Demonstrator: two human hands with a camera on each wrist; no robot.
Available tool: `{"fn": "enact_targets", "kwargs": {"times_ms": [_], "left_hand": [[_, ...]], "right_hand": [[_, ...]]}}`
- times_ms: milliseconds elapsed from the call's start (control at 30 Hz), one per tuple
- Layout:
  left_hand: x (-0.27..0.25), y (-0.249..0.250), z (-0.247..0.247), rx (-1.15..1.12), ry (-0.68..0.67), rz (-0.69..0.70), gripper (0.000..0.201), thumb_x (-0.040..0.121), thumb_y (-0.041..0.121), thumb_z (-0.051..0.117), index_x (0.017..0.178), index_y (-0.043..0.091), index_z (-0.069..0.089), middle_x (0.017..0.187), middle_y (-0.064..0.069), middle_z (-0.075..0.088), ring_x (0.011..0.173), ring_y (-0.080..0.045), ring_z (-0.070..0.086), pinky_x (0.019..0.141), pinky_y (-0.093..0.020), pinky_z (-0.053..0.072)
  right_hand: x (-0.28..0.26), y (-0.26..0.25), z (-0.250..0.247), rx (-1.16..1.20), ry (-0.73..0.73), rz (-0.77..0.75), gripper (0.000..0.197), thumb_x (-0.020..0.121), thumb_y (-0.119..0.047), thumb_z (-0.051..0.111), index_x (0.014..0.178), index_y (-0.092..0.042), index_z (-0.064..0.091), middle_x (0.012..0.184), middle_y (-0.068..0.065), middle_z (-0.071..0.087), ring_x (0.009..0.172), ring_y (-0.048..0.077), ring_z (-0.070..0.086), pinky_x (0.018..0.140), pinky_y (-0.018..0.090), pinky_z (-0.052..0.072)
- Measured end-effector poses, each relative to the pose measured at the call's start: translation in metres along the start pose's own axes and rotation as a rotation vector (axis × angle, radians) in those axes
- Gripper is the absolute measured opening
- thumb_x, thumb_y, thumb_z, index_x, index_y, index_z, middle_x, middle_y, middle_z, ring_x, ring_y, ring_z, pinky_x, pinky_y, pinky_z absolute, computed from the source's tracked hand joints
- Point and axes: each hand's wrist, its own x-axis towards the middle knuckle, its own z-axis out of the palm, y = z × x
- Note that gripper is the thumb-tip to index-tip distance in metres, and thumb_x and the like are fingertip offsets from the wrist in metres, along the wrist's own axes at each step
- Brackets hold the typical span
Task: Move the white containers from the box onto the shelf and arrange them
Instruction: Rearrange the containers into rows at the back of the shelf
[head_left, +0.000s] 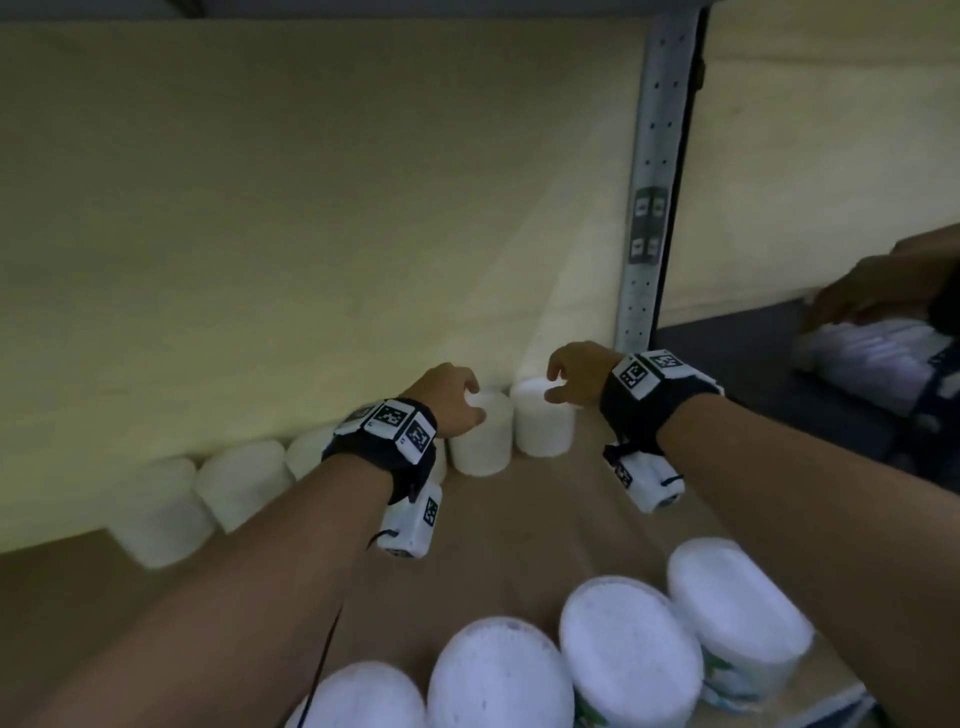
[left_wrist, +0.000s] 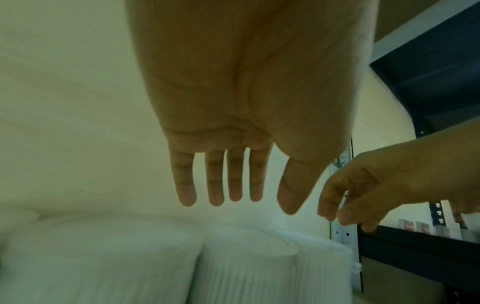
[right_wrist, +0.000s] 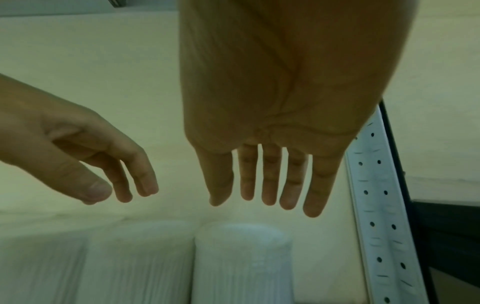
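A row of ribbed white containers stands along the wooden back panel of the shelf (head_left: 545, 509). The rightmost container (head_left: 543, 421) (right_wrist: 241, 263) sits next to the metal upright, and its neighbour (head_left: 480, 436) (left_wrist: 259, 267) stands just left of it. My left hand (head_left: 470, 402) (left_wrist: 233, 197) hovers over the neighbour with its fingers straight and spread, holding nothing. My right hand (head_left: 558, 382) (right_wrist: 270, 201) hangs over the rightmost container, fingers also straight and empty. In both wrist views there is a gap between fingertips and container tops.
Several larger-looking white lidded containers (head_left: 628, 649) stand in a row at the near edge. A perforated grey upright (head_left: 649, 208) bounds the bay on the right. Beyond it, another person's hand (head_left: 872, 291) is over pale packages on a dark shelf.
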Motion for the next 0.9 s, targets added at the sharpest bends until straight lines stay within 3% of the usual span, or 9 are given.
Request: {"fn": "enact_targets", "kwargs": {"times_ms": [167,400,633,900], "left_hand": [[0.025,0.0,0.016,-0.015,0.042,-0.014,0.054,0.089,0.038,0.06,0.134,0.011,0.048,0.14,-0.011,0.043,0.126,-0.028,0.047,0.103,-0.037,0.042],[0.036,-0.002,0.028,0.054,-0.003,-0.029,0.061,0.087,0.045,0.061,0.137,0.012,0.047,0.141,-0.011,0.043,0.127,-0.028,0.047,0.104,-0.036,0.042],[0.036,0.0,0.032,0.106,0.014,-0.015,0.056,0.091,0.042,0.056,0.135,0.008,0.05,0.137,-0.013,0.046,0.125,-0.03,0.047,0.103,-0.04,0.042],[0.037,0.001,0.034,0.098,0.036,-0.019,0.057,0.09,0.039,0.059,0.136,0.008,0.049,0.138,-0.012,0.048,0.125,-0.029,0.048,0.104,-0.04,0.043]], "right_hand": [[0.026,0.001,0.013,0.012,-0.032,0.017,0.051,0.092,-0.042,0.055,0.128,-0.006,0.052,0.136,0.011,0.049,0.127,0.028,0.047,0.105,0.036,0.039],[0.04,-0.001,0.023,-0.018,-0.048,0.024,0.062,0.086,-0.05,0.061,0.129,-0.007,0.049,0.136,0.011,0.048,0.125,0.029,0.048,0.105,0.039,0.041],[0.042,0.002,0.025,-0.031,-0.043,0.002,0.055,0.088,-0.042,0.06,0.126,-0.003,0.053,0.133,0.013,0.051,0.122,0.029,0.051,0.101,0.036,0.042],[0.039,0.007,0.015,-0.062,-0.129,-0.077,0.052,0.086,-0.018,0.067,0.135,-0.015,0.051,0.142,0.006,0.044,0.129,0.025,0.046,0.106,0.033,0.037]]}}
